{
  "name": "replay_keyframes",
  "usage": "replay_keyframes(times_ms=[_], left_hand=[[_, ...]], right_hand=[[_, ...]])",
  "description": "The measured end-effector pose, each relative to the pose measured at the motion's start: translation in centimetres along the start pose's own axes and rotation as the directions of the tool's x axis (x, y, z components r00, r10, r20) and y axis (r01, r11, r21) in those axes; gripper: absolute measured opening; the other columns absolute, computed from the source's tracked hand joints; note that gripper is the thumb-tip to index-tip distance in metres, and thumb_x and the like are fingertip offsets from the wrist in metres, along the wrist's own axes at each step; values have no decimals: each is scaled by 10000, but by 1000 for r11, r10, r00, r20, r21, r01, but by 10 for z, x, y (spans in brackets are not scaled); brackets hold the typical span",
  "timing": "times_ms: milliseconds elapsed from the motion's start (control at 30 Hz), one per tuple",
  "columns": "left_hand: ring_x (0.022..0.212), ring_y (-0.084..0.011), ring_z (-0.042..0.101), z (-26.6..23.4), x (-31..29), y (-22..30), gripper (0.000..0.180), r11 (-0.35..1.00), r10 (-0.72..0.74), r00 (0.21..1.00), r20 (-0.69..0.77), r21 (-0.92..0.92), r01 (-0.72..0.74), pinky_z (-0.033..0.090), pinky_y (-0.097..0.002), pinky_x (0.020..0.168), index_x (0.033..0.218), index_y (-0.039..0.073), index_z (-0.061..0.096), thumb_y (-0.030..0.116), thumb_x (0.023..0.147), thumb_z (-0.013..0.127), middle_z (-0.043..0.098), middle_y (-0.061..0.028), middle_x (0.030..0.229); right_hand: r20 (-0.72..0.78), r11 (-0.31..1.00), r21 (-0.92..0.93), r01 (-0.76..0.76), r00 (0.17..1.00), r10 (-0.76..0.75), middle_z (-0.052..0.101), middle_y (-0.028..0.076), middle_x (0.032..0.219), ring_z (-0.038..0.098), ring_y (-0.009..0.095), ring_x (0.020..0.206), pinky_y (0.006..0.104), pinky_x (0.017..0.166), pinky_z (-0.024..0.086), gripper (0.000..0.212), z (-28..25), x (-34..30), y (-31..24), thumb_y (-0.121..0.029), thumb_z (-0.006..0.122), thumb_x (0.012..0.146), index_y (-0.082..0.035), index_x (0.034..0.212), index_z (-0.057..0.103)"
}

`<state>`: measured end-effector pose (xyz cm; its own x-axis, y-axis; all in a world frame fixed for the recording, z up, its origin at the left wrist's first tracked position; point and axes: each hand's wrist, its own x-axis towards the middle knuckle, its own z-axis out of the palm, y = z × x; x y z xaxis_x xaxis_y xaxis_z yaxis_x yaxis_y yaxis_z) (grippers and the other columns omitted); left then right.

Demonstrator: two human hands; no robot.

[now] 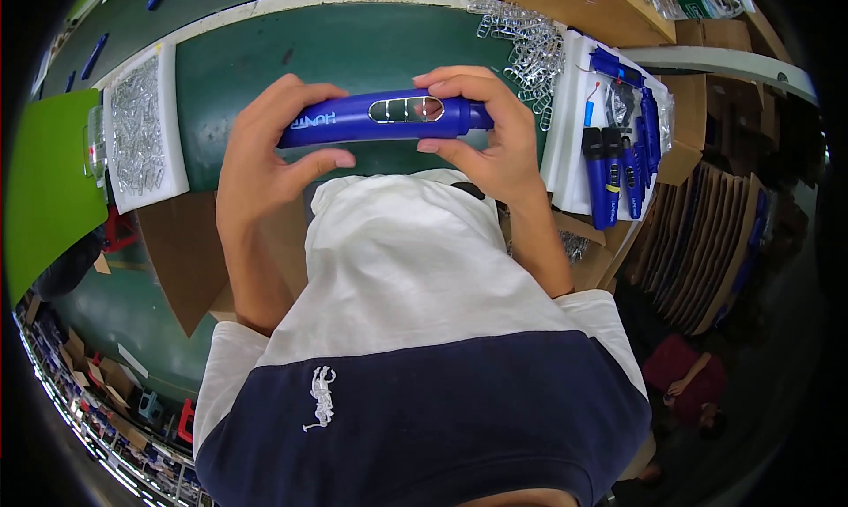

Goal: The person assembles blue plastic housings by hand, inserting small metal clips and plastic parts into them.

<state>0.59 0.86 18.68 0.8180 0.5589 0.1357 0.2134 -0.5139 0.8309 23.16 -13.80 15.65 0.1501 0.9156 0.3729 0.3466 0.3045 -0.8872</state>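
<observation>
A blue tubular housing (353, 119) with light lettering and a dark oval window lies level between my two hands, above the green table. My left hand (265, 140) grips its left end, the thumb below and the fingers along the top. At the other end, my right hand (499, 132) closes around the narrower tip, thumb beneath and fingers above, next to the window. A fingertip-like patch shows inside the window's right part; I cannot make out what it is.
A white foam tray (172, 127) of small clear pieces stands left. More oblong pieces (530, 52) lie loose at the right, beside a white foam tray (565, 145) with several blue housings and black parts. Stacked cardboard (693, 242) and a seated person (689, 379) are farther right.
</observation>
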Motion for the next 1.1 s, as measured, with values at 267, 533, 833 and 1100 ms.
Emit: replay_keyframes(times_ms=[267, 533, 833, 1100], left_hand=[[510, -39, 398, -3, -8, 7, 347, 759, -248, 964, -92, -637, 135, 287, -214, 466, 1114, -93, 709, 180, 1018, 518, 603, -34, 773], [410, -14, 221, 3, -12, -5, 429, 166, -407, 908, 97, -970, 177, 167, -199, 363, 1065, -117, 649, 219, 1079, 383, 588, -60, 711], [403, -20, 225, 7, -10, -13, 461, -147, -357, 908, 219, -973, 176, 209, -172, 347, 1092, -98, 635, 269, 1095, 357, 651, -100, 821], [584, -71, 487, 12, -7, -13, 319, 494, -306, 951, 47, -846, 201, 409, -215, 518, 1087, -55, 676, 233, 1034, 551, 644, -86, 871]], right_hand=[[-18, 989, 135, 57, 998, -55, 613, 220, 1266, 650, 274, 1139, 358, 950, 572, 496, 2, 6, -7, 136, 807, 717, 10, 1144, 587], [-76, 964, 254, 73, 996, -55, 664, 147, 1211, 699, 198, 960, 298, 838, 581, 455, 10, 13, -9, 104, 822, 709, -24, 1107, 642], [-49, 932, 353, -84, 993, 108, 644, 152, 1225, 650, 199, 1077, 308, 925, 541, 487, 11, 10, 0, 101, 814, 716, -13, 1147, 619], [-27, 926, 341, -161, 983, 180, 645, 140, 1234, 646, 204, 1116, 307, 941, 534, 468, 8, 7, 13, 100, 808, 727, -14, 1141, 622]])
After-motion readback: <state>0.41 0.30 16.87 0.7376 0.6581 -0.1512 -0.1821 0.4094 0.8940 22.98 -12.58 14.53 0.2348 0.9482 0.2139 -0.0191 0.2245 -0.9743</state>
